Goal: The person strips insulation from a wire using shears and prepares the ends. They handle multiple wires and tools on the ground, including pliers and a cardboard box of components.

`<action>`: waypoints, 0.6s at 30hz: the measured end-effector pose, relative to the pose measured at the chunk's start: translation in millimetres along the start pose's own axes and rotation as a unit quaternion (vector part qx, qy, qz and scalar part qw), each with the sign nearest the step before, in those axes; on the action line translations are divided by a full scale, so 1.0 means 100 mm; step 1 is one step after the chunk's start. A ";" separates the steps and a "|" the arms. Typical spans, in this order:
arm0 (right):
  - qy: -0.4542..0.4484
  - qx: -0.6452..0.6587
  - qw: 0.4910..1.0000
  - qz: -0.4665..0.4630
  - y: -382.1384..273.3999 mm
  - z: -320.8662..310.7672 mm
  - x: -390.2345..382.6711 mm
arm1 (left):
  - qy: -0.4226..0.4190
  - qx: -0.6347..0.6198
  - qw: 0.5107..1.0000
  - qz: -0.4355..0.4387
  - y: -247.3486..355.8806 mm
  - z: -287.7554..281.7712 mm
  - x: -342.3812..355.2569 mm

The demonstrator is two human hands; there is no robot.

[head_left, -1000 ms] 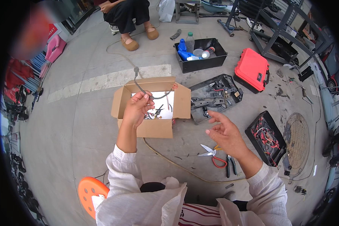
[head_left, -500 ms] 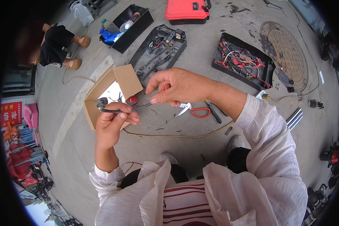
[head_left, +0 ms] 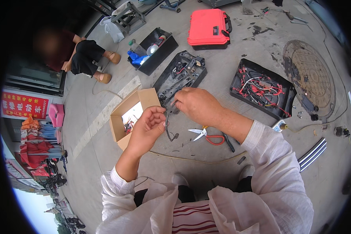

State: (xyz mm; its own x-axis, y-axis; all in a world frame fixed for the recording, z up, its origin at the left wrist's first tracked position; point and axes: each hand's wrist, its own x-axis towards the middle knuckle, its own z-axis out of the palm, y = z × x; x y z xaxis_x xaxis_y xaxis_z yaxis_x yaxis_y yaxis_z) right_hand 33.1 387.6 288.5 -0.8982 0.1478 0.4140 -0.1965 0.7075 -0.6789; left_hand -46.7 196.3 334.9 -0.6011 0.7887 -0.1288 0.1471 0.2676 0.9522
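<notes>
Right fingers (head_left: 182, 100): bunching in a close pinch, apparently gripping the upper end of a dark cable (head_left: 167, 128); their own tips are partly hiding the contact.
Left fingers (head_left: 155, 111): curling loosely, with the thumb lying against or just beside the cable; whether they are gripping it is not showing clearly.
Cable: hanging between the two hands, its lower part bending rightward and ending in a small dark plug (head_left: 176, 136) that is dangling above the floor (head_left: 89, 163).
Good hold: probably calling for the left thumb and forefinger supporting the cable's length while the right fingers are working close to its end.
Likely strain: pulling on the plug would be loading the joint; holding by the sheath would probably be sparing it.
Line of sight: the right knuckles are covering the upper end, so a slight turn of the wrist would likely be helping the eyes.
Cardboard box (head_left: 148, 97): standing just beyond the left hand, its flaps spreading, a white sheet (head_left: 133, 112) lying inside.
Scissors (head_left: 199, 133): lying right of the plug, blades parting, a dark-handled tool (head_left: 229, 143) resting just beside them.
Farther out: a dark casing (head_left: 202, 76) is lying beyond the right hand; a black tray (head_left: 251, 104) is holding tangled wires (head_left: 261, 86).
</notes>
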 end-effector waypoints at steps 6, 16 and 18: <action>-0.121 0.095 0.985 0.077 -0.06 -0.03 -0.14 | 0.005 -0.190 0.963 -0.189 0.28 0.14 -0.28; -0.214 0.317 0.923 -0.046 -0.34 0.14 -0.30 | 0.270 -0.021 0.951 -0.152 0.35 0.23 -1.15; -0.193 0.351 0.912 -0.092 -0.41 0.10 -0.27 | 0.257 -0.096 0.950 -0.150 0.35 0.16 -1.08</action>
State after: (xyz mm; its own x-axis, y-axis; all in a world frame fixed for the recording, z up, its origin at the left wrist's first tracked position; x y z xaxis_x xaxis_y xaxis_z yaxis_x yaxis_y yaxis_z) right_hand 61.7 347.3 298.6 -0.8695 -0.2783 0.4080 -0.4393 0.0586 -0.8964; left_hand 36.0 128.7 377.4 -0.9050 0.3053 -0.2962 -0.2067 0.2930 0.9335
